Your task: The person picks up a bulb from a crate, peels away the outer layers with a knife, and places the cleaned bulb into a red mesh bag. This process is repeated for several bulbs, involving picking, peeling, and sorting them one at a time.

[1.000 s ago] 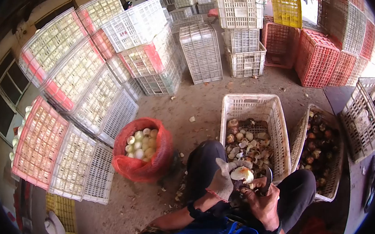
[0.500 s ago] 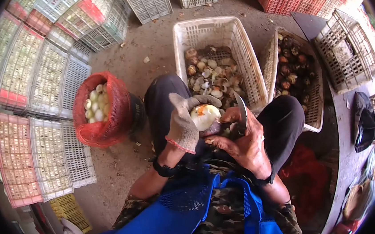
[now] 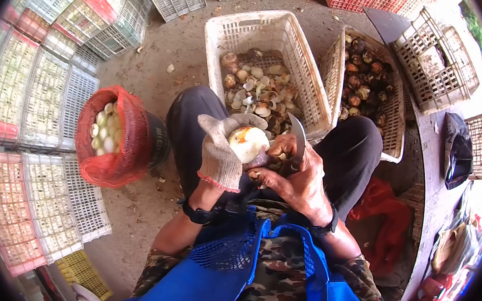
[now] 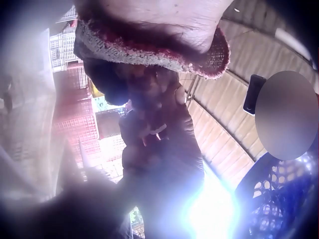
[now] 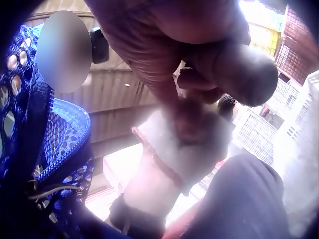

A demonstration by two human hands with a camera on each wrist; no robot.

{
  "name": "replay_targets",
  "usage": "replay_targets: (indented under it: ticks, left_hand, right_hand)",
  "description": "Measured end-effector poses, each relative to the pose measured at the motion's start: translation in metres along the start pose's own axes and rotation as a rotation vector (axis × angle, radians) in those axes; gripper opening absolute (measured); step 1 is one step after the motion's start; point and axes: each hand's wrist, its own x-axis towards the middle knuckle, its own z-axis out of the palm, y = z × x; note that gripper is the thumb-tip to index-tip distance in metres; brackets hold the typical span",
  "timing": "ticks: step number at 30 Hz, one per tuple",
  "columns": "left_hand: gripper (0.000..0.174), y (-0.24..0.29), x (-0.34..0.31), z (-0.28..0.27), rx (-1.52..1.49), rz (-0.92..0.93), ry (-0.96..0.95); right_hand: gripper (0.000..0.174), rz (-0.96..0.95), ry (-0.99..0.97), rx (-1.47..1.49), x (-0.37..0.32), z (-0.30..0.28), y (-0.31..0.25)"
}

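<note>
In the head view my left hand (image 3: pixel 222 159), in a grey knitted glove with a red cuff, holds a partly peeled onion (image 3: pixel 247 142) above my lap. Its upper side is bare white with an orange-brown patch, and purplish skin covers the lower side. My bare right hand (image 3: pixel 307 182) grips a curved knife (image 3: pixel 298 134), blade pointing up. The right thumb lies along the onion's lower edge. Both wrist views are hazy; the right wrist one shows my right fingers close to the glove (image 5: pixel 199 144), and the onion is mostly hidden there.
Before my knees stands a white crate (image 3: pixel 310 79) of peelings, beside another crate (image 3: pixel 393 144) of dark unpeeled onions. A red mesh bag (image 3: pixel 115 177) of peeled onions stands left. Filled crates (image 3: pixel 45 96) are stacked beyond it. A bench (image 3: pixel 426 224) runs along the right.
The head view has tilted down and shifted right, bringing my lap and apron into view. My hands stay together at the onion; the knife blade remains raised.
</note>
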Motion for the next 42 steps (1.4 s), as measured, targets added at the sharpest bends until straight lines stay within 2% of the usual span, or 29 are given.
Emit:
replay_targets:
  ticks: [4,5,8,10,11,13,14,17,19,21,24,27,30,33,36,37,39,40,42]
  left_hand:
    - [0.089,-0.002,0.000,0.001,0.121,0.032,0.046]
    - [0.088,-0.008,0.002,-0.001,0.126,0.058,0.040]
    - [0.089,-0.020,0.006,-0.005,0.072,0.066,0.025]
    - [0.093,-0.020,0.008,-0.010,-0.361,-0.087,-0.047]
    - [0.091,-0.016,0.008,-0.006,-0.310,-0.097,-0.006]
    - [0.090,-0.018,0.006,-0.006,-0.369,-0.086,0.014]
    - [0.080,-0.011,0.006,-0.003,-0.419,-0.064,-0.015]
    - [0.090,-0.009,0.007,0.005,-0.061,0.007,0.073]
    - [0.089,-0.010,0.007,0.002,-0.214,0.002,0.049]
    - [0.090,-0.008,0.008,0.003,-0.197,-0.059,0.045]
    - [0.089,-0.016,0.007,0.001,-0.266,-0.019,0.049]
    - [0.089,-0.026,0.009,-0.004,-0.409,-0.055,0.039]
    - [0.091,-0.019,0.008,-0.003,-0.330,-0.048,0.066]
    - [0.096,-0.022,0.012,-0.005,-0.427,-0.069,0.069]
    - [0.101,-0.032,0.021,-0.005,-0.478,-0.037,0.167]
    - [0.103,-0.033,0.026,-0.012,-0.570,-0.024,0.059]
    - [0.097,-0.024,0.023,-0.005,-0.172,0.097,0.116]
    - [0.094,-0.016,0.021,0.000,0.024,0.147,0.162]
    - [0.094,-0.005,0.015,-0.003,-0.239,0.005,0.078]
  right_hand:
    - [0.039,0.097,0.018,0.094,-0.004,0.005,0.007]
    - [0.041,-0.076,-0.002,-0.047,0.002,-0.001,0.003]
    - [0.042,-0.125,0.016,-0.108,0.005,-0.001,0.005]
    - [0.043,-0.096,0.006,-0.064,0.005,0.000,0.007]
    - [0.045,-0.134,-0.004,-0.119,0.005,0.000,0.010]
    - [0.048,-0.089,-0.026,-0.176,0.006,-0.001,0.001]
    - [0.050,-0.124,-0.001,-0.219,0.006,0.001,-0.002]
    - [0.051,-0.055,-0.015,-0.255,0.007,0.001,-0.005]
    - [0.053,-0.084,-0.006,-0.249,0.009,0.001,0.005]
    - [0.053,-0.081,-0.005,-0.215,0.009,0.002,0.007]
    - [0.050,-0.026,-0.019,-0.164,0.007,0.004,0.012]
    - [0.048,-0.067,-0.005,-0.133,0.010,0.006,0.010]
    - [0.042,-0.078,0.021,-0.122,0.012,0.009,0.010]
    - [0.036,-0.084,-0.032,-0.047,0.012,0.011,0.019]
    - [0.030,-0.101,-0.047,-0.097,0.004,0.020,0.023]
    - [0.029,-0.207,0.018,-0.140,0.011,0.021,0.021]
    - [0.031,-0.221,0.007,-0.227,0.016,0.015,0.019]
    - [0.028,-0.201,-0.013,-0.165,0.020,0.011,0.015]
    - [0.023,-0.192,-0.013,-0.087,0.020,0.006,0.010]
